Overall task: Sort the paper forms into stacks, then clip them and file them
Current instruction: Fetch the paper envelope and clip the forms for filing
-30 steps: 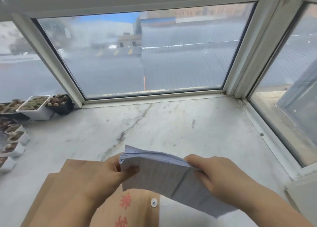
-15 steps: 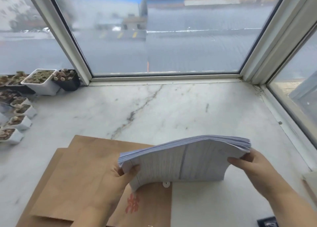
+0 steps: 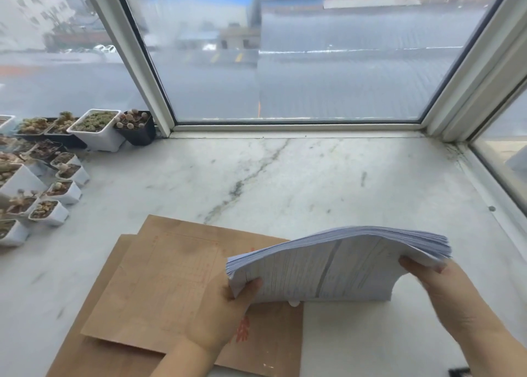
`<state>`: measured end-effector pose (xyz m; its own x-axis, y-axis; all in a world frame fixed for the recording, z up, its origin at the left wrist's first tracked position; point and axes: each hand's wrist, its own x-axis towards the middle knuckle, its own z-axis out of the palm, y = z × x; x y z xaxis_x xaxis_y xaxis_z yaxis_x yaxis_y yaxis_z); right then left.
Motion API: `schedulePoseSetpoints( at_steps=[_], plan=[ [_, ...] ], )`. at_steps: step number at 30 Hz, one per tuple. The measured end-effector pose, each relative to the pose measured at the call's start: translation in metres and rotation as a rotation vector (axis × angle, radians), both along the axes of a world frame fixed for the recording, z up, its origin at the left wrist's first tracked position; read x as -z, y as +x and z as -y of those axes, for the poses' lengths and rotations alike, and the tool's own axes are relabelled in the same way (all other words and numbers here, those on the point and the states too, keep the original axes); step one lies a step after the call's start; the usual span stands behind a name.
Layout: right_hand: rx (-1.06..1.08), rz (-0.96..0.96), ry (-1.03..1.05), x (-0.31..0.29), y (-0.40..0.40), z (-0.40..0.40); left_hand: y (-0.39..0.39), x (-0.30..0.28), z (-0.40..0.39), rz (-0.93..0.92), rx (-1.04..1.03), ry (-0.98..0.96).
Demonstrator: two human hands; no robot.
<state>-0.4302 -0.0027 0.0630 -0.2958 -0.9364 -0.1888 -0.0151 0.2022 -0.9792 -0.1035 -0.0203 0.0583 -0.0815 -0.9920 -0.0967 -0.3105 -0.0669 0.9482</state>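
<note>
A thick stack of white paper forms (image 3: 328, 268) stands on its long edge on the marble sill, bowed over toward me. My left hand (image 3: 225, 314) grips its left end, thumb on the near face. My right hand (image 3: 445, 288) holds the right end, fingers curled under the top sheets. Beneath and left of the stack lie brown kraft file envelopes (image 3: 159, 285), overlapping, one with red print and a white string button (image 3: 293, 303) peeking out below the papers.
Several small pots of succulents (image 3: 54, 174) crowd the left side of the marble sill (image 3: 299, 182). Window frames (image 3: 296, 127) close the back and right. A dark object (image 3: 459, 372) shows at the bottom right edge.
The stack went from tilted in the air to standing on its long edge on the sill. My right hand slid out to the stack's right end. The view tipped down.
</note>
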Motion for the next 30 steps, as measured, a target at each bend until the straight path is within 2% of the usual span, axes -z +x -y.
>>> schedulePoseSetpoints(
  at_steps=[1,3,6,7,9,12,14,17,19,21,23,26,30],
  plan=[
    [0.034,-0.123,-0.06,-0.017,0.0,0.001,0.001,-0.003,-0.001,0.018,0.021,-0.053],
    [0.027,-0.553,-0.205,-0.057,0.008,0.005,0.002,-0.01,-0.001,0.097,0.077,-0.163],
    [-0.346,-1.148,-0.421,-0.103,0.052,0.017,0.004,-0.022,0.005,0.265,0.18,-0.334],
    [-0.465,-1.25,-0.463,-0.108,0.067,0.022,0.002,-0.028,0.007,0.285,0.213,-0.365],
    [-0.638,-1.281,-0.486,-0.107,0.088,0.026,-0.003,-0.045,0.012,0.304,0.28,-0.414],
    [-0.627,-1.093,-0.45,-0.119,0.093,0.019,-0.012,-0.073,0.022,0.278,0.355,-0.485],
    [-0.45,-0.942,-0.417,-0.131,0.084,0.01,-0.01,-0.091,0.034,0.261,0.338,-0.467],
    [-0.134,-0.525,-0.336,-0.139,0.068,-0.005,0.004,-0.104,0.058,0.283,0.245,-0.379],
    [0.025,-0.222,-0.252,-0.136,0.067,-0.015,0.009,-0.107,0.066,0.1,0.227,-0.184],
    [0.149,0.083,-0.168,-0.125,0.076,-0.025,0.005,-0.103,0.064,-0.149,0.346,0.073],
    [0.247,0.307,-0.126,-0.113,0.088,-0.033,0.001,-0.092,0.054,-0.305,0.477,0.271],
    [0.339,0.467,-0.064,-0.088,0.102,-0.045,0.004,-0.067,0.038,-0.32,0.534,0.444],
    [0.349,0.589,0.068,-0.048,0.102,-0.07,0.017,-0.044,0.031,-0.195,0.509,0.502]
  ],
)
